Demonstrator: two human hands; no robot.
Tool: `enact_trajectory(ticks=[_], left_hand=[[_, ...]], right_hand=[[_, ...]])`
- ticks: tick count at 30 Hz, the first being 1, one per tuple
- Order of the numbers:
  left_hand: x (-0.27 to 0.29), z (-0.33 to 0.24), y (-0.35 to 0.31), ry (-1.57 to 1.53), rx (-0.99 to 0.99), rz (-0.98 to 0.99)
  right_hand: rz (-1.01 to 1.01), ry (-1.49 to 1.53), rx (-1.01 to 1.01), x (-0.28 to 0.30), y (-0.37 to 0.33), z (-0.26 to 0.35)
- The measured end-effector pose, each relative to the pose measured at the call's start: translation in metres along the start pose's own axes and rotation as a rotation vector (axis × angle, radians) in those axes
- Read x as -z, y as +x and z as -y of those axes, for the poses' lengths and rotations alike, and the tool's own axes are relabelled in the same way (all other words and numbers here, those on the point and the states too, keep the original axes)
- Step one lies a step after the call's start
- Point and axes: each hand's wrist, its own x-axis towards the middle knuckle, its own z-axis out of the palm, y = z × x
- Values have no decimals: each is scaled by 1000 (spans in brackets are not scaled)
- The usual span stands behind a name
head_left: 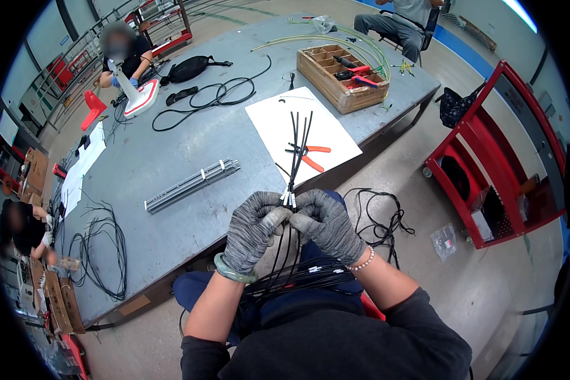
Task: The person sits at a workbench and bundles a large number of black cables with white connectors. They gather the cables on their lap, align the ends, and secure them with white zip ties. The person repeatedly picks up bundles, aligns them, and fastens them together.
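At the left, reaching up from the lower edge with the forearm angled inward, gripping with the grey-gloved left hand (253,228): clamped by thumb and curled fingers on the bundle of black cables (291,183), with the back of the glove turned outward. In the middle, held up just off the near edge of the table (120,177), gathered at the grip, fanned into separate ends above it in front of the white sheet (326,130) and the orange-handled pliers (317,149), and trailing down below. Judging by looks, light and springy rather than limp, stiff enough to stand past the grip, probably smooth and apt to slide lengthwise; hardly fragile, except perhaps at the small white labels (292,200), liable to shift if rubbed. Best taken hold of at the gathered neck, close by the labels, not at the splayed tips. At the right, nearly mirroring the left, angled inward from the lower right with the grey-gloved right hand (329,225); likewise clamped with thumb and fingers on the bundle, almost thumb to thumb. Impossible to tell the firmness of either pinch.
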Motion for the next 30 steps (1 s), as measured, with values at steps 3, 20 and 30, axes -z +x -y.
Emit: enact_trajectory(ticks=[3,20,30], left_hand=[[0,0,-1,10,16,3],[10,9,-1,-106,-56,-130],[43,23,9,-227,-130,-296]], right_hand=[[4,-1,1,0,0,-1],[-50,110,-122,12,7,-29],[-328,-733,135,72,57,-154]])
